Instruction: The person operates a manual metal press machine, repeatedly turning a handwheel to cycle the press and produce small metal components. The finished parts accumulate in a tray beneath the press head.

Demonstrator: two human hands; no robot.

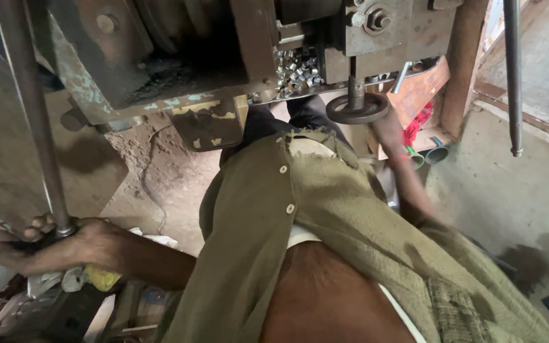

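Observation:
My left hand [39, 244] is closed around the lower end of a long steel lever rod [33, 114] that rises up the left side of the view. My right hand [390, 132] reaches forward under a small round black handwheel [357, 108] on an old metal machine [223, 51]; the hand is blurred and sits right beside the wheel's rim. Whether its fingers grip the wheel cannot be told. An olive-green open shirt [300, 216] covers my torso in the middle of the view.
Shiny small metal parts [297, 73] lie piled in the machine bed. A thin steel rod [513, 76] hangs at the right. Short metal tubes [436, 152] and red cloth [417, 124] sit by an orange-brown frame. Bare dirt floor [166, 178] lies below; rags and clutter at lower left [84, 279].

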